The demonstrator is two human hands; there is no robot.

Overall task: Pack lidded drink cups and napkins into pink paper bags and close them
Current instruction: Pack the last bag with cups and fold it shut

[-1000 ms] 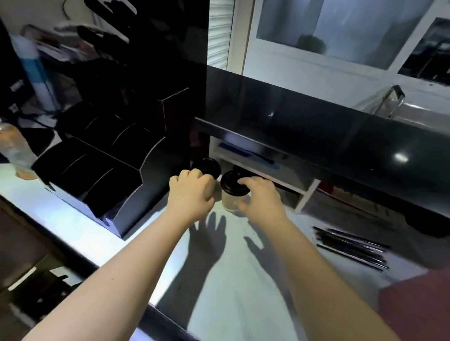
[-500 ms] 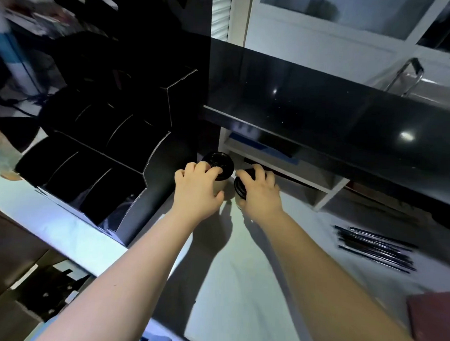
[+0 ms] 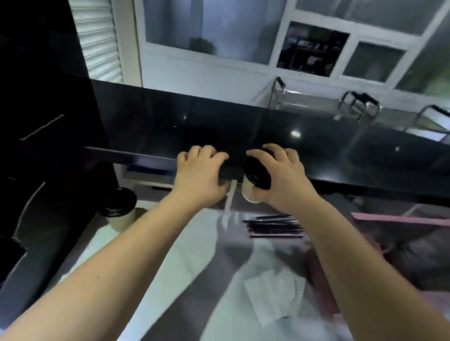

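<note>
The right hand grips a cream paper cup with a black plastic lid, fingers curled over the lid and thumb under the wall, so the cup tips sideways as it is lifted clear of the glossy black shelf. The left hand hangs loosely curled just beside that cup, holding nothing I can see, probably ready to steady it. A second lidded cream cup stands well left of the held cup; white napkins lie below it, and a pink paper bag lies to its right.

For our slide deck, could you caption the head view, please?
Right hand lifts a black-lidded cup; left hand is empty.
</note>
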